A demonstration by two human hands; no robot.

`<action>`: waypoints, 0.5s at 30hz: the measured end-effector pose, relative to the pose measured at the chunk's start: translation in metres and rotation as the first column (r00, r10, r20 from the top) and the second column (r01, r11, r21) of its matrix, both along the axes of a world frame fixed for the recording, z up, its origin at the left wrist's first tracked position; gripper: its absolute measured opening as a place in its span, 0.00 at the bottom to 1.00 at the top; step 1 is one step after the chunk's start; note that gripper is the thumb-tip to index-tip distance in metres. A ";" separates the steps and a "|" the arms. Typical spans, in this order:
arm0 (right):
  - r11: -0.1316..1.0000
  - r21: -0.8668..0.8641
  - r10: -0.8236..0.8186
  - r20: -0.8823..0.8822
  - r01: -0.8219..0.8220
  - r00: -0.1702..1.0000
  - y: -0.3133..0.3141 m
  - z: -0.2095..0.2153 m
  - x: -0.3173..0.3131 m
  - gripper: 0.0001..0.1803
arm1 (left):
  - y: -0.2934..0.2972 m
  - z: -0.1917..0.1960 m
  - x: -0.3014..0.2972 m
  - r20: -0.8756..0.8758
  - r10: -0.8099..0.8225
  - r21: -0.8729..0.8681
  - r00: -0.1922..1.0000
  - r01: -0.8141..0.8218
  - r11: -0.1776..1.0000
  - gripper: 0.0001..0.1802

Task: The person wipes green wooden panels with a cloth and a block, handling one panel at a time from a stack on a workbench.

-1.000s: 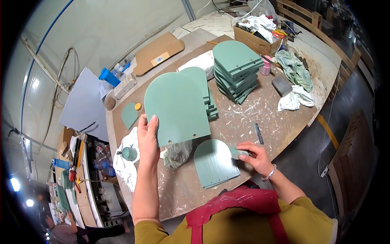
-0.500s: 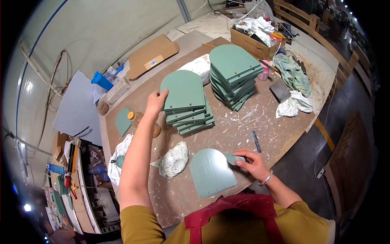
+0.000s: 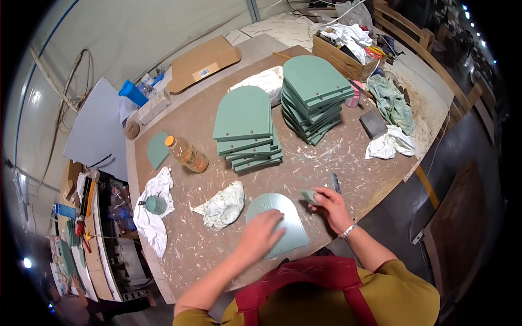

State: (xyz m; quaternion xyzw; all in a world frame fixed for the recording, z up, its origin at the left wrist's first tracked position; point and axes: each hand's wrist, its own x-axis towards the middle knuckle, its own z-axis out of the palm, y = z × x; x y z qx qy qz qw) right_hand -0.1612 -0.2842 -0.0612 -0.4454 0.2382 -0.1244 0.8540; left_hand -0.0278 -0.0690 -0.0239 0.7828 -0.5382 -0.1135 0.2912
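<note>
An arch-shaped green panel [image 3: 294, 225] with a glossy sheen lies flat near the table's front edge. My left hand [image 3: 260, 234], slightly blurred, is over its left side with thumb and fingers apart; whether it touches the surface I cannot tell. To the right of the panel, my right hand [image 3: 333, 209] pinches a small grey-green flat pad [image 3: 309, 195] between thumb and fingers. Beyond them stands a stack of similar green panels [image 3: 243, 117], with small holes along the front edges. A taller stack [image 3: 315, 81] rises farther right.
A dark blade-like tool [image 3: 336, 183] lies beyond my right hand. Left of the panel are a crumpled white cloth [image 3: 224, 205], an orange-capped bottle [image 3: 187, 155] and a green jar [image 3: 155, 205] on another cloth. Farther right sit a dark block [image 3: 373, 124] and a wooden box [image 3: 340, 57].
My left hand has left the top of the nearer stack and come down over the glossy panel. My right hand has lifted the pad slightly away from the panel's edge.
</note>
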 end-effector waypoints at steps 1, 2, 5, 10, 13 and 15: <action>0.999 0.038 -0.004 -0.015 0.005 1.000 -0.004 0.003 0.003 0.18 | 0.002 -0.011 -0.019 0.042 -0.001 -0.031 0.999 0.002 1.000 0.25; 0.998 0.059 0.012 -0.010 -0.012 1.000 -0.005 0.007 0.008 0.18 | 0.006 -0.025 -0.033 -0.002 0.023 0.012 1.000 -0.023 1.000 0.30; 0.975 -0.123 0.182 -0.036 -0.185 0.983 0.001 0.013 0.027 0.19 | 0.010 -0.050 -0.069 0.161 0.175 0.068 0.971 -0.188 0.980 0.34; 0.508 -0.750 0.481 -0.160 -0.423 0.862 -0.002 0.038 0.052 0.16 | -0.013 -0.056 -0.095 0.177 0.228 0.075 0.957 -0.244 0.967 0.37; 0.156 -0.889 0.703 -0.207 -0.431 0.681 0.016 0.048 0.082 0.15 | -0.023 -0.062 -0.102 0.225 0.315 0.045 0.922 -0.333 0.942 0.40; -0.068 -0.931 0.803 -0.264 -0.358 0.534 0.041 0.051 0.099 0.15 | -0.024 -0.079 -0.103 0.282 0.337 0.071 0.898 -0.370 0.926 0.42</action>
